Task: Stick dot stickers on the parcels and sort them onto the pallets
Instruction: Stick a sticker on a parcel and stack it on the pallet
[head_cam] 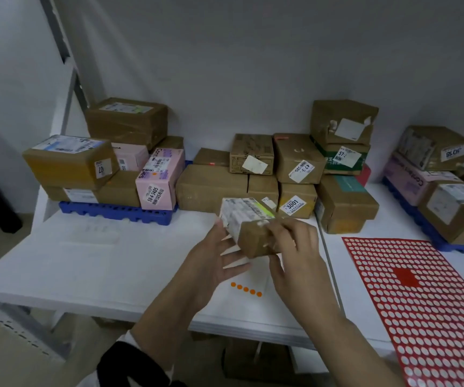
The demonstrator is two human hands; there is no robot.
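Observation:
A small brown parcel (249,223) with a white label on top is held above the white table (99,263). My right hand (295,252) grips its near end, fingers curled over the cardboard. My left hand (214,255) is under and beside its left side with the fingers spread and fairly straight. A short row of orange dot stickers (246,289) lies on a white sheet below the parcel. A red sticker sheet (418,303), mostly peeled, lies at the right.
A blue pallet (113,212) at the back left carries stacked brown and pink parcels. Another blue pallet (432,233) at the far right holds more. Loose parcels (295,169) are piled against the back wall in the middle. More boxes sit under the table.

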